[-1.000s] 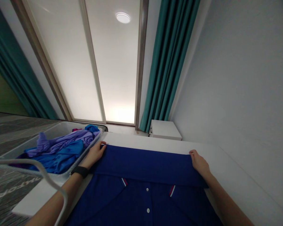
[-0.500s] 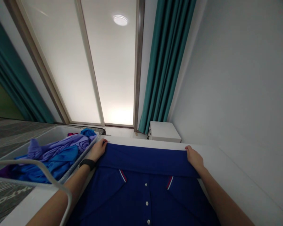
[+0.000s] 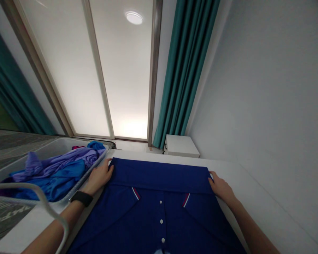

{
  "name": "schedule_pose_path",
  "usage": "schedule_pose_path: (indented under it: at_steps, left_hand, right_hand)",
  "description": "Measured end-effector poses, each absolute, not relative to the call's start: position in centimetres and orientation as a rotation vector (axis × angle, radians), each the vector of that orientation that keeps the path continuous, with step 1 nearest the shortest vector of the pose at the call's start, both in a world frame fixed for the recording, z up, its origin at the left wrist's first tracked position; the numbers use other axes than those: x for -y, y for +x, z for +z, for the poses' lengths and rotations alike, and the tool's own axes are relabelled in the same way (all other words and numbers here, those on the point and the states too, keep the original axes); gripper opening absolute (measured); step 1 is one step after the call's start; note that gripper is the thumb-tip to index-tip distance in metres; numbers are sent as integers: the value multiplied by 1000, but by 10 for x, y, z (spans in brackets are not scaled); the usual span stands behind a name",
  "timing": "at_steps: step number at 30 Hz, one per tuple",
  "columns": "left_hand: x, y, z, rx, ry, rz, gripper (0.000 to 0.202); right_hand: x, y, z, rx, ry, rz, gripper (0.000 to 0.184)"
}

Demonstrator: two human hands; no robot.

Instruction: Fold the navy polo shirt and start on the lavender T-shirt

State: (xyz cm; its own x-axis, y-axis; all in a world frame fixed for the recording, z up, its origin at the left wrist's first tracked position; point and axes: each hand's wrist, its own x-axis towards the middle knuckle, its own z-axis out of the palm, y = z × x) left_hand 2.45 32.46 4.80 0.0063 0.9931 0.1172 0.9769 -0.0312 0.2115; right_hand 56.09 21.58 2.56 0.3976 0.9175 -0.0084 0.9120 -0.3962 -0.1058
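A navy blue shirt (image 3: 148,215) with white buttons lies front side up on a white surface. Its top part is turned over into a straight horizontal band (image 3: 159,174). Two red-and-white striped trims, one left and one right, slant below the band. My left hand (image 3: 100,176), with a black watch on the wrist, is closed at the band's left edge, thumb against the cloth. At the right edge my right hand (image 3: 222,187) pinches the fabric between thumb and fingers. The fingertips under the cloth are partly hidden.
To the left stands a pale plastic basket (image 3: 95,168) with purple and blue clothes (image 3: 66,171) in it. A white curved tube (image 3: 46,203) crosses the lower left. Beyond the far edge are a small white cabinet (image 3: 182,146), a teal curtain (image 3: 187,70) and frosted sliding doors (image 3: 127,77).
Both hands have slid from the band's top corners down along its side edges, toward me. The folded band lies flat, and its upper corners now show.
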Motion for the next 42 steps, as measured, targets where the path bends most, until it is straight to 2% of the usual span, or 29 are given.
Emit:
schedule_pose_path:
  at_steps: [3,9,16,22,29,34,39,42]
  left_hand:
    - [-317,23,51,-2147,2165,396,47]
    - [-312,14,42,-1988,2167,707,51]
    - [-315,4,44,-1879,1990,903,53]
    - [-312,1,40,-1867,2088,736,50]
    - [-313,4,37,-1919,2171,701,60]
    - [-311,9,37,-1992,2251,587,55]
    - [-308,21,40,-2089,2435,536,53]
    - [-304,37,38,-1949,2566,569,53]
  right_hand:
    - [-212,563,23,1654,-2506,57,44]
    - [-214,573,12,1626,-2370,37,43]
    - [-218,587,14,1570,-2260,170,41]
    - [-214,587,10,1658,-2388,238,38]
    - [-205,567,19,1614,-2533,161,39]
    - [-199,555,23,1588,-2555,5,42]
    - [-201,546,28,1808,-2368,-334,44]
    - [-209,531,23,2040,-2128,-345,48]
